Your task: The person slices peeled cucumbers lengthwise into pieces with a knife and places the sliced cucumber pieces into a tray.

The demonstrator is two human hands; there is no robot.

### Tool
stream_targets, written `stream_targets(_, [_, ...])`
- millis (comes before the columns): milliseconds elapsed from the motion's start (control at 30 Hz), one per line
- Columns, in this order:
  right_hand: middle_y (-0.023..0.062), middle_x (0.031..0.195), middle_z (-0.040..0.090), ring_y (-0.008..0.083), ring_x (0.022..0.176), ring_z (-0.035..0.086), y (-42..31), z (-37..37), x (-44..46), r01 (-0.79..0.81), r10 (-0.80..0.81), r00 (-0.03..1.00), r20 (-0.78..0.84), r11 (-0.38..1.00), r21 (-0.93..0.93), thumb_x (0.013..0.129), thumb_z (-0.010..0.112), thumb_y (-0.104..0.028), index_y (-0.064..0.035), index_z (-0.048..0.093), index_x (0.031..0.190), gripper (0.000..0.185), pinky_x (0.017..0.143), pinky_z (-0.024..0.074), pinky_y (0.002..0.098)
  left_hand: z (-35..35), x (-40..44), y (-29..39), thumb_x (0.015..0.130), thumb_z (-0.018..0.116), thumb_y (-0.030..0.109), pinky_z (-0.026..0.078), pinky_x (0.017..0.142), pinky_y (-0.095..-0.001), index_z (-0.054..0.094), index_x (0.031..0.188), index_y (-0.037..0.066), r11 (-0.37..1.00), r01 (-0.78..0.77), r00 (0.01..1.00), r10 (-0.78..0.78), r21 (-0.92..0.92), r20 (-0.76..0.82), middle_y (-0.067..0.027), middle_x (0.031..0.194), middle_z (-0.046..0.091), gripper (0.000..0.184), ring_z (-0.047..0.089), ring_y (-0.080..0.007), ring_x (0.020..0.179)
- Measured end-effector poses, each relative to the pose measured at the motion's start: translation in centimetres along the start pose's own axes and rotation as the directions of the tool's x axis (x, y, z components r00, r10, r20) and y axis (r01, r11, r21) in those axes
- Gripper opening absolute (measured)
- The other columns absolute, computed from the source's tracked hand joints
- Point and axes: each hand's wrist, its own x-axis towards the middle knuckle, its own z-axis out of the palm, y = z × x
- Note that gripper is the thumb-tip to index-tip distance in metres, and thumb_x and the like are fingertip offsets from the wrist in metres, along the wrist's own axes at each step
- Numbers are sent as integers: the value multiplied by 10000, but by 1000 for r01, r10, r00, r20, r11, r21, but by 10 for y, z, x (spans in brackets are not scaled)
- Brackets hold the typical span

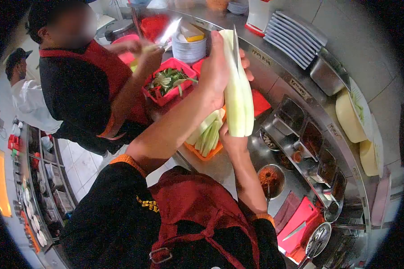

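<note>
A long, peeled, pale green cucumber-like vegetable stands nearly upright in front of me, with lengthwise lines down its side. My left hand is wrapped around its upper part, thumb on the near side and fingertips showing past the far edge. A knife blade lies along the upper part, point upward; its handle is hidden. Around the lower end closes my right hand, its fingers partly hidden behind the vegetable. Just below and left, an orange basket holds pale green cut pieces.
A co-worker stands at left with another knife. Near them are a pink basket of leafy greens and stacked plates. At right are metal containers, a bowl of red paste and a knife on a red board.
</note>
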Motion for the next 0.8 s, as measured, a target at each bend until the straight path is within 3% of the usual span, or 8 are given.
stream_targets(167, [263, 1095, 603, 442, 1043, 555, 10, 11, 0, -177, 162, 958, 235, 983, 44, 798, 493, -10, 20, 610, 1113, 337, 929, 442, 472, -12, 4, -8, 894, 240, 747, 484, 589, -318, 542, 896, 77, 999, -31, 998, 33, 43, -47, -41, 708, 557, 734, 607, -184, 633])
stream_targets(233, [210, 865, 665, 399, 782, 651, 15, 17, 5, -81, 80, 997, 23, 994, 73, 759, 652, -85, -21, 632, 1048, 297, 684, 538, 436, -12, 5, -4, 901, 226, 739, 486, 636, -316, 555, 894, 76, 996, -8, 993, 19, 93, -118, -43, 698, 553, 739, 606, -181, 695])
stream_targets(367, [218, 835, 656, 403, 758, 651, 23, 19, 7, -143, 142, 990, 20, 975, 171, 781, 656, -124, -24, 568, 1078, 325, 670, 529, 461, -38, 8, -16, 945, 249, 671, 485, 677, -334, 530, 986, 44, 990, -58, 998, 62, 125, -29, -73, 785, 572, 688, 592, -179, 759])
stream_targets(467, [211, 784, 641, 399, 697, 645, 24, 11, 9, -228, 228, 973, 35, 974, 15, 784, 676, -183, -30, 502, 1073, 370, 616, 515, 474, -50, -5, -33, 946, 480, 528, 481, 737, -345, 462, 1099, 6, 896, -182, 978, 209, 405, -23, -111, 928, 570, 544, 565, -184, 806])
stream_targets(533, [213, 807, 642, 375, 771, 653, 26, 5, 10, -210, 227, 967, 120, 968, -134, 785, 683, -205, -14, 452, 1069, 413, 647, 502, 462, -43, -26, -32, 849, 702, 361, 474, 787, -348, 392, 1170, -19, 451, -486, 821, 529, 748, 214, -136, 1034, 539, 587, 549, -189, 888])
stream_targets(567, [209, 788, 618, 388, 748, 635, 32, 6, 9, -117, 125, 991, 46, 983, -143, 803, 660, -212, -9, 478, 1030, 355, 627, 487, 451, -46, -28, -32, 745, 800, 252, 467, 823, -346, 409, 1170, -18, 499, -408, 861, 489, 764, 141, -138, 1049, 534, 638, 544, -199, 937])
stream_targets(667, [202, 757, 579, 399, 712, 603, 40, 4, 13, 7, -10, 1000, -22, 993, -122, 830, 626, -213, -15, 489, 970, 279, 624, 471, 456, -58, -29, -28, 748, 770, 136, 497, 737, -329, 456, 1168, -10, 523, -420, 877, 445, 742, 182, -70, 943, 563, 545, 572, -152, 835])
stream_targets(800, [194, 725, 541, 401, 686, 576, 43, 4, 14, 3, 5, 998, 57, 991, -131, 854, 602, -222, -12, 488, 927, 250, 605, 452, 467, -62, -38, -12, 730, 729, 91, 499, 745, -321, 493, 1143, -5, 501, -330, 938, 266, 800, 221, -88, 978, 592, 485, 589, -151, 870])
